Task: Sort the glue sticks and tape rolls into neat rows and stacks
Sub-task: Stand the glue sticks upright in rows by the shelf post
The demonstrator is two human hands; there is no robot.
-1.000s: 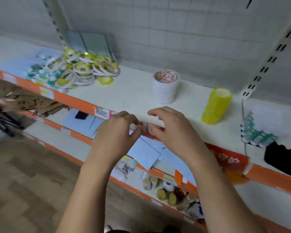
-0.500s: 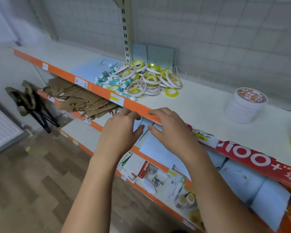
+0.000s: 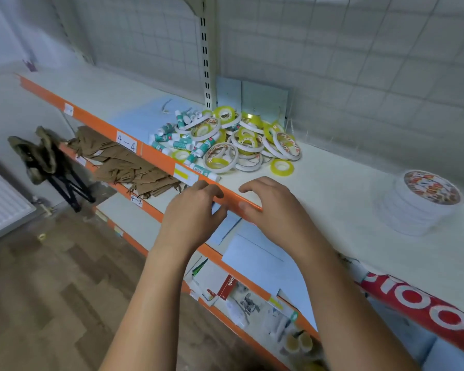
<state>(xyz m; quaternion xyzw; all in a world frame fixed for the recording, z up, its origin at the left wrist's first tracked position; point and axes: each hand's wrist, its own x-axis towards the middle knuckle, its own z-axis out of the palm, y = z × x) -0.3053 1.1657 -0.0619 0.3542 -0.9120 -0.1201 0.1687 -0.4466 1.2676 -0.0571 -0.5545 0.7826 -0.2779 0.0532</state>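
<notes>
On the top shelf (image 3: 332, 183), far and left of the hands, the glue sticks (image 3: 182, 143) and tape rolls (image 3: 248, 141) lie in one tangled heap, not yet in any row or stack. Both hands sit at the shelf's orange front lip (image 3: 156, 158). The left hand (image 3: 196, 212) has its fingers bent loosely over the lip, and the right hand (image 3: 273, 207) has its fingers slightly spread and curved above the white surface. Neither holds anything, and I cannot tell whether the fingertips touch the shelf.

The heap crowds the near edge on its left side, and one glue stick (image 3: 202, 172) lies right along the lip. A sweeping reach could nudge it, or its round neighbours, over the edge to the floor. The rolls overlap and lean on each other, so pulling one from underneath would probably slide and scatter others. A loose yellow roll (image 3: 281, 166) just right of the heap could roll away if bumped. The standing stack of white rolls (image 3: 423, 207), well apart on the right, looks safe unless a forearm swings wide.
</notes>
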